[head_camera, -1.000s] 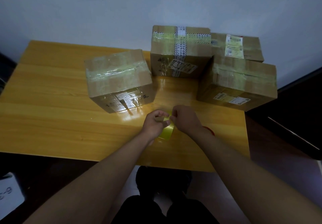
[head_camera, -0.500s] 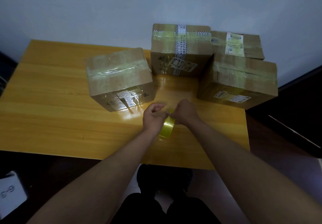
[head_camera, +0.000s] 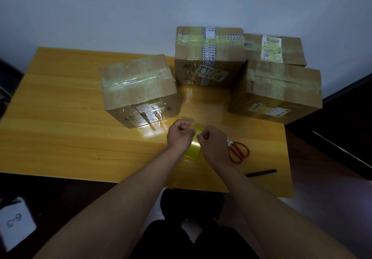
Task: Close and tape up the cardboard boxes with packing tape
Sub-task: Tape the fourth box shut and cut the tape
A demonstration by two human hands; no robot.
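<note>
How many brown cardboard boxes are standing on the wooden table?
4. One brown cardboard box at left, one with striped tape at the back centre, one at right, and one behind it, partly hidden. Others may be concealed.

Brown cardboard boxes (head_camera: pixel 138 89) under glossy clear tape, one box (head_camera: pixel 209 57) banded in black-and-white printed tape, on a yellow wood-grain table (head_camera: pixel 60 117); yellowish tape roll (head_camera: pixel 194 148), red-handled scissors (head_camera: pixel 238 151).

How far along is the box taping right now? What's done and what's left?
All four cardboard boxes look closed, with tape across their tops. In hand: the left hand and right hand hold the tape roll over the table, apparently picking at its end. Scissors lie unused. Whether any seam still needs tape cannot be told.
</note>
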